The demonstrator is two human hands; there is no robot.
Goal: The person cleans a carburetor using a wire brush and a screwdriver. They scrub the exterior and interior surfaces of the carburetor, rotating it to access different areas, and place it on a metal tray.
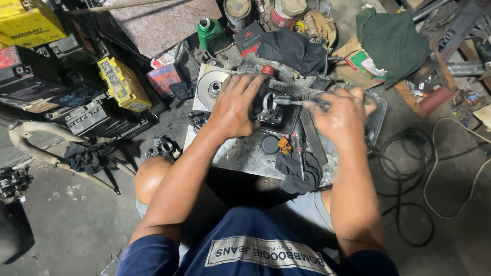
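Observation:
My left hand (236, 105) grips a dark metal engine part (270, 110) resting on a low grey work slab (240, 153). My right hand (340, 116) holds a slim metal tool (291, 102) whose tip points left into that part. A round silver pulley disc (212, 87) lies just left of my left hand. Below the part sit a dark round cap (269, 144), a small orange piece (284, 146) and a dark rag (299, 174).
Yellow and black batteries (123, 84) are stacked at the left. A green bottle (210, 31), cans and black cloth (291, 48) crowd the far side. Black cable (409, 174) coils on the floor at right, beside a clear plastic tray (377, 115). A bent metal pipe (36, 143) lies at left.

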